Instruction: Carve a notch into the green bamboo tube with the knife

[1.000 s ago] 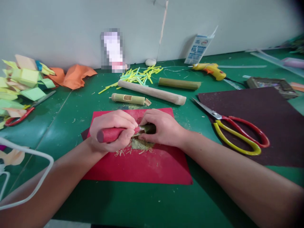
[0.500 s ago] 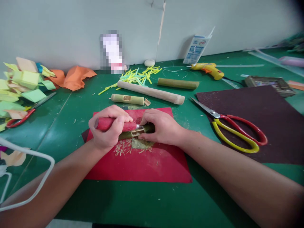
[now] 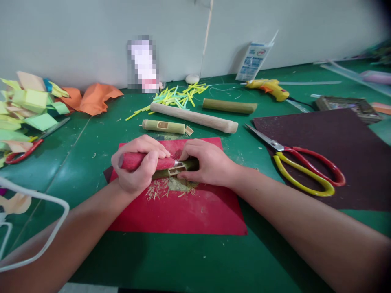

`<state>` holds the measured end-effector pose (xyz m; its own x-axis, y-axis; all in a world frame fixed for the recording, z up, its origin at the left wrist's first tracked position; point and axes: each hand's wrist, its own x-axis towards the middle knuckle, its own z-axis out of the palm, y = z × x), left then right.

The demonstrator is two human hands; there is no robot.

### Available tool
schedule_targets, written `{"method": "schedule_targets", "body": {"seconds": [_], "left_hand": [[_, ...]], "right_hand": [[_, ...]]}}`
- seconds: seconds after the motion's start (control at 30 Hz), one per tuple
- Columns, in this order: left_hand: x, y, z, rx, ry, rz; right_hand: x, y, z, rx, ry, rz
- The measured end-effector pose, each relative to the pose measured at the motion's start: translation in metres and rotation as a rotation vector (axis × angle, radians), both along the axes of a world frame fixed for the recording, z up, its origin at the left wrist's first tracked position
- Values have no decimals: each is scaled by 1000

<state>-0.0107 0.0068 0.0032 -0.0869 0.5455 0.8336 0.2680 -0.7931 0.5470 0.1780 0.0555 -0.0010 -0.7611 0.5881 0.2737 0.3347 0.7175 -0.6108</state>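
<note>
My left hand is wrapped round the red handle of a carving tool, whose metal tip lies at the cut opening of a green bamboo tube. Gripping the right end of that tube is my right hand, thumb and fingers on either side. The tube lies over a red sheet, where thin shavings are scattered below it. Just behind, a second bamboo piece shows a rectangular opening, with a small chip at its right end.
A pale stick, another bamboo tube and yellow-green strips lie behind. Scissors rest at right on a dark sheet; a yellow glue gun lies beyond. Folded papers and a white wire frame are at left.
</note>
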Motion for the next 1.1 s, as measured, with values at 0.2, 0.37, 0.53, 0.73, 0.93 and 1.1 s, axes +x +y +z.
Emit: {"method": "schedule_targets", "body": {"seconds": [0.2, 0.37, 0.53, 0.73, 0.93, 1.1], "left_hand": [[-1, -2, 2, 15, 40, -14], [2, 0, 0, 32, -32, 43], [2, -1, 1, 50, -9, 17], [0, -6, 4, -62, 46, -36], [2, -4, 7, -194, 48, -88], [1, 0, 8, -355, -8, 0]], "right_hand": [[0, 0, 2, 5, -32, 5], [0, 0, 2, 0, -34, 3], [1, 1, 0, 9, -33, 2], [0, -1, 0, 0, -29, 0], [0, 0, 0, 20, -7, 7], [0, 1, 0, 15, 30, 20]]}}
